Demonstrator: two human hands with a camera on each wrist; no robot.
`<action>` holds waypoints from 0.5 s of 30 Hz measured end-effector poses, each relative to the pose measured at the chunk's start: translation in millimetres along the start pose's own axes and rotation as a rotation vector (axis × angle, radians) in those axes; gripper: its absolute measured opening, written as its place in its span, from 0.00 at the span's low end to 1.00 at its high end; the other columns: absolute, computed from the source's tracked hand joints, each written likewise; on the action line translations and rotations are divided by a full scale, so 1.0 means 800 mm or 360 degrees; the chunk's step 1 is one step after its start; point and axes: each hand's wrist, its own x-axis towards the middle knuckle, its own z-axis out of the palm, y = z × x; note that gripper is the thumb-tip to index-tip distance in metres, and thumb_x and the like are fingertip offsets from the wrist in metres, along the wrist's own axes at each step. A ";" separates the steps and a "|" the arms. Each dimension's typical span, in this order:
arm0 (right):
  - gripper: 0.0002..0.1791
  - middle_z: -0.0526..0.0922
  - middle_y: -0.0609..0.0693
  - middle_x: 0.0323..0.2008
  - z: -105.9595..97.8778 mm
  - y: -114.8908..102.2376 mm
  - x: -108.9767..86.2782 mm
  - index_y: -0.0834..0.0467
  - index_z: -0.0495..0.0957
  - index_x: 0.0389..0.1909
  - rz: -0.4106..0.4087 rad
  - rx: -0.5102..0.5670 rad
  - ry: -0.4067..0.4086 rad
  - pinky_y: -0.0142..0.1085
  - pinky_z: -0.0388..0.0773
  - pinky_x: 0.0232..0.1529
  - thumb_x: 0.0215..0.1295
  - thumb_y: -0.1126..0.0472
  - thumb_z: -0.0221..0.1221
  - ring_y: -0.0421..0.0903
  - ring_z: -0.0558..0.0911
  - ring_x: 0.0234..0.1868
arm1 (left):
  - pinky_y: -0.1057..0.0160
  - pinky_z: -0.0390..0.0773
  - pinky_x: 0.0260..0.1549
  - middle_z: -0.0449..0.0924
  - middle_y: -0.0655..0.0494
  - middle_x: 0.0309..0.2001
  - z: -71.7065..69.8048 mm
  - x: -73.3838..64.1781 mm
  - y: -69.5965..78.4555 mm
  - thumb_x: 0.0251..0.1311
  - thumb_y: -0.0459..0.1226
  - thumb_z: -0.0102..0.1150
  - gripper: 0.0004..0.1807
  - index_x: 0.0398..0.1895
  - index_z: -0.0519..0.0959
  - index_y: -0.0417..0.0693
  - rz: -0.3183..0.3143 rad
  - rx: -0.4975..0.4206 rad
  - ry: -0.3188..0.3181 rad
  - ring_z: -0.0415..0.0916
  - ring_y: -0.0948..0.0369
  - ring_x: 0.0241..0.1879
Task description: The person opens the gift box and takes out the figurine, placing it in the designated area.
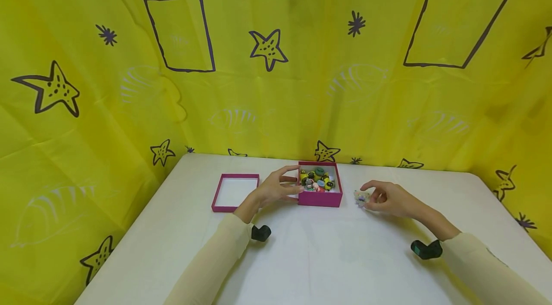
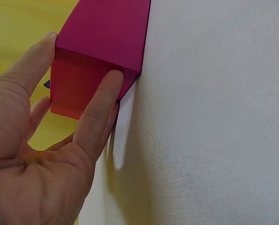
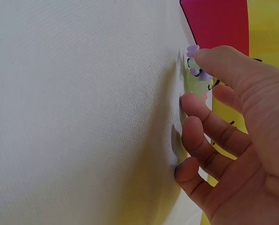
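My left hand [image 1: 278, 186] rests against the left side of a magenta box [image 1: 320, 199], its fingers spread along that wall from the back corner to the front. In the left wrist view the thumb lies at the box's edge and a straight finger touches the corner low down. Small yellow-and-black, grey-green and pink figures [image 1: 318, 179] fill the box. To its right, my right hand [image 1: 390, 198] has thumb and index finger around a small pastel piece [image 1: 361, 198], pale green with lilac beads in the right wrist view [image 3: 194, 70]. The other fingers curl close to the tabletop.
A shallow magenta lid [image 1: 236, 193] with a white inside lies left of the box, close to the left forearm. Everything stands on a white-covered table [image 1: 297, 257]. A yellow curtain [image 1: 302, 94] with drawn stars and fish hangs behind and at both sides.
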 end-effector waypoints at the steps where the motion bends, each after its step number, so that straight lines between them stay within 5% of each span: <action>1: 0.24 0.81 0.43 0.29 0.000 0.000 0.000 0.62 0.77 0.57 0.0000 -0.0001 0.0000 0.31 0.77 0.30 0.63 0.58 0.71 0.40 0.75 0.28 | 0.51 0.86 0.49 0.71 0.44 0.68 0.000 0.000 0.000 0.62 0.40 0.73 0.42 0.78 0.64 0.64 -0.0001 0.0004 0.0001 0.72 0.44 0.65; 15: 0.28 0.84 0.44 0.34 -0.025 -0.015 0.001 0.62 0.75 0.60 -0.0019 -0.0026 -0.0133 0.34 0.81 0.32 0.64 0.55 0.71 0.42 0.81 0.30 | 0.51 0.86 0.49 0.70 0.42 0.69 -0.001 0.002 -0.003 0.62 0.39 0.73 0.42 0.78 0.65 0.64 0.0010 -0.0005 0.0003 0.72 0.44 0.66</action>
